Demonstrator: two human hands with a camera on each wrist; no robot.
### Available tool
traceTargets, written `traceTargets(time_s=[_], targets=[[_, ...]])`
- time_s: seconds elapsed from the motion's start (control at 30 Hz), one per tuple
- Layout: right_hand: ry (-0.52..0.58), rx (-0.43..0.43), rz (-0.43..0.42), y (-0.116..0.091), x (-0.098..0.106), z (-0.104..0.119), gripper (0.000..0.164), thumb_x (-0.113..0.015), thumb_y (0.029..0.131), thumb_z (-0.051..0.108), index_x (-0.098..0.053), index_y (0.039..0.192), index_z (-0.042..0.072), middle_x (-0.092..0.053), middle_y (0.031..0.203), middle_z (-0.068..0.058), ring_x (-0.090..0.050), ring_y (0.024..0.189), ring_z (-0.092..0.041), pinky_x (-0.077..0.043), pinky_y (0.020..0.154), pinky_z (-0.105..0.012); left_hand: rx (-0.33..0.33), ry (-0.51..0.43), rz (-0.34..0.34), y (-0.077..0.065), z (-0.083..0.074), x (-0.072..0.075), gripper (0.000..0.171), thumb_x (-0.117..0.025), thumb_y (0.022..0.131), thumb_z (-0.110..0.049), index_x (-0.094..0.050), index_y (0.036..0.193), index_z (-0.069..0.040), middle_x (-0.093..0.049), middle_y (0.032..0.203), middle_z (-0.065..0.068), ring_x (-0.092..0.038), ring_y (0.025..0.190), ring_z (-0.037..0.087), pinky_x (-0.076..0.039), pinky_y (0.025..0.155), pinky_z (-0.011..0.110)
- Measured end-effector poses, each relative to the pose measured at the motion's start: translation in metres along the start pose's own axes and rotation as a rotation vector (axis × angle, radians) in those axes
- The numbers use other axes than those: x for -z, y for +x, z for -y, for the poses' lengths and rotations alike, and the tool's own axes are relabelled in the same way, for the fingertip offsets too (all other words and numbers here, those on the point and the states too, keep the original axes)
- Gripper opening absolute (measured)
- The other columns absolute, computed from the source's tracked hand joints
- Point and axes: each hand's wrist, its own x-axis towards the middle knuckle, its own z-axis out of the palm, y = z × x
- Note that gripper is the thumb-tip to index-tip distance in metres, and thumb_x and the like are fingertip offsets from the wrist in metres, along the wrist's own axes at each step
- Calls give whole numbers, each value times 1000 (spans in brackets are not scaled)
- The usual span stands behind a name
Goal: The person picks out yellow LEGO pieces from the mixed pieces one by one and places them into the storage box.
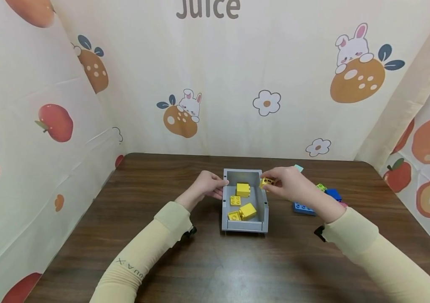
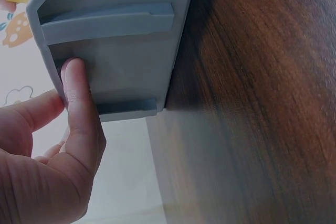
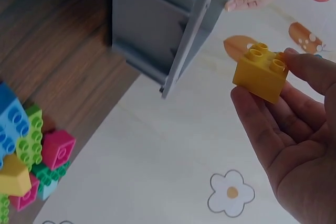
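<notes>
On the left, the left hand (image 1: 209,184) is pinching the left wall of a gray bin (image 1: 247,226), thumb at the rim and fingers against the outside. The bin is standing on the dark wooden bench (image 1: 142,189), and four yellow blocks (image 1: 243,190) are lying inside it. Next, the right hand (image 1: 287,182) is holding a yellow brick (image 3: 261,72) between thumb and fingers, near the bin's right rim. Farther right, partly hidden behind the right forearm, a light blue brick (image 1: 303,208), a lime brick (image 1: 321,187), a dark blue brick (image 1: 333,194) and a pink brick (image 1: 343,204) are resting close together.
</notes>
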Motion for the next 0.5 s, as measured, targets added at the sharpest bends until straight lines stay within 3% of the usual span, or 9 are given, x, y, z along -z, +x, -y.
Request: traceTargets(time_s=[0.5], targets=[[74,56,87,-1,-30,14,30,-74,83,19,-69,111,10,-70,104,-3,-63,82,-9,-58,71,-19,-8,-22,15,2,3,1,35,-68,89,-23,-66,104,9,-65,70,10,-64,56,14,-56,83,49]])
